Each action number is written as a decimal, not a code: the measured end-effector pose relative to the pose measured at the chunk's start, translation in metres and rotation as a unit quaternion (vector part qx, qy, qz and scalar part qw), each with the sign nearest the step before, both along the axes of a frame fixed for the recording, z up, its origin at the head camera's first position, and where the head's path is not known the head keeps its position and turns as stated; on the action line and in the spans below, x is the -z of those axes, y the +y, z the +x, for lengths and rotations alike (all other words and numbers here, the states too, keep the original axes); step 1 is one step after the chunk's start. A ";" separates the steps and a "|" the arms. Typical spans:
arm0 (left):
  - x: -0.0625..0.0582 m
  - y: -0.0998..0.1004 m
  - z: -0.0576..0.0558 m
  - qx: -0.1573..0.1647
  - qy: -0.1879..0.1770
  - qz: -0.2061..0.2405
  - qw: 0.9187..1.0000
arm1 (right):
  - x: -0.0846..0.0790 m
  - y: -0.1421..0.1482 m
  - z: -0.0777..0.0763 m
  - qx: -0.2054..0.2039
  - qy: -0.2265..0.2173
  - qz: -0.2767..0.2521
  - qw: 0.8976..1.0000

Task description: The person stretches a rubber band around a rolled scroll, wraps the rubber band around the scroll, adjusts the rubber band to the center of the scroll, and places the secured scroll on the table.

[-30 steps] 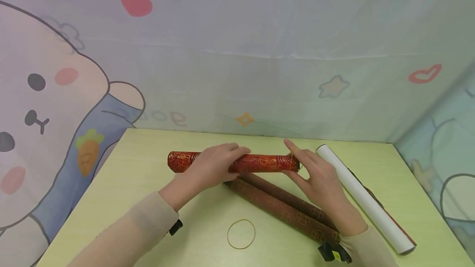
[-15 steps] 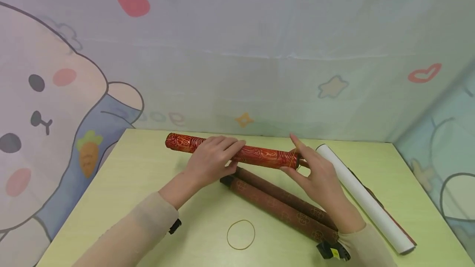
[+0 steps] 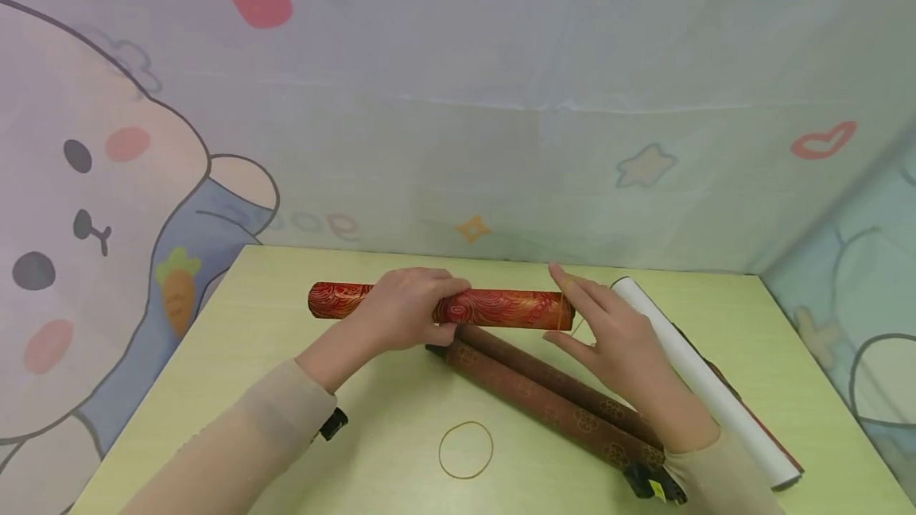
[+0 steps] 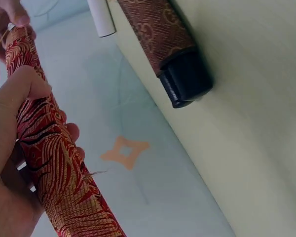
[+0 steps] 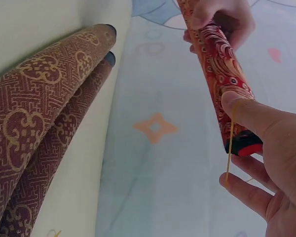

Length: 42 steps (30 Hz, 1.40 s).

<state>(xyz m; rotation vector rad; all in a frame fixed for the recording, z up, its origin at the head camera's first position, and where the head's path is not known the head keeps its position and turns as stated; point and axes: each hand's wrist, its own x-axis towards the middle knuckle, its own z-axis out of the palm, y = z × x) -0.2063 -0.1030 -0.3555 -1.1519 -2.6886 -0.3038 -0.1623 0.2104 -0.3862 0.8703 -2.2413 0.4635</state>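
Observation:
My left hand [image 3: 404,308] grips a red and gold brocade roll, like a rolled scroll [image 3: 511,308], around its middle, holding it nearly level above the table. At the roll's right end, my right hand [image 3: 619,340] spreads thumb and fingers. A thin yellow rubber band [image 5: 230,148] is stretched across them, beside the black-edged end of the roll. The right thumb [image 5: 246,111] lies against the brocade in the right wrist view. In the left wrist view, the left thumb [image 4: 27,84] lies over the roll and fingertips show on its far side.
Two brown patterned rolls [image 3: 529,392] with dark ends lie side by side below the held roll. To the right lies a long white roll [image 3: 708,388] with a reddish edge. Another rubber band [image 3: 465,478] rests near the front. A printed cloth [image 3: 501,102] hangs behind the table [image 3: 286,420].
The red roll's left end rose, then came back down, so the roll is nearly level again. A different part of its pattern faces up. The right hand stays at its right end.

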 end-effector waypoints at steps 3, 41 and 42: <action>-0.005 0.000 0.000 0.006 -0.028 0.005 1.000 | 0.000 -0.002 0.000 -0.009 -0.001 0.018 1.000; -0.018 -0.011 -0.031 0.019 -0.301 -0.014 0.953 | -0.006 -0.011 -0.013 -0.025 -0.207 -0.011 0.978; -0.018 -0.011 -0.031 0.016 -0.302 -0.020 0.953 | -0.006 -0.010 -0.013 -0.027 -0.216 -0.015 0.976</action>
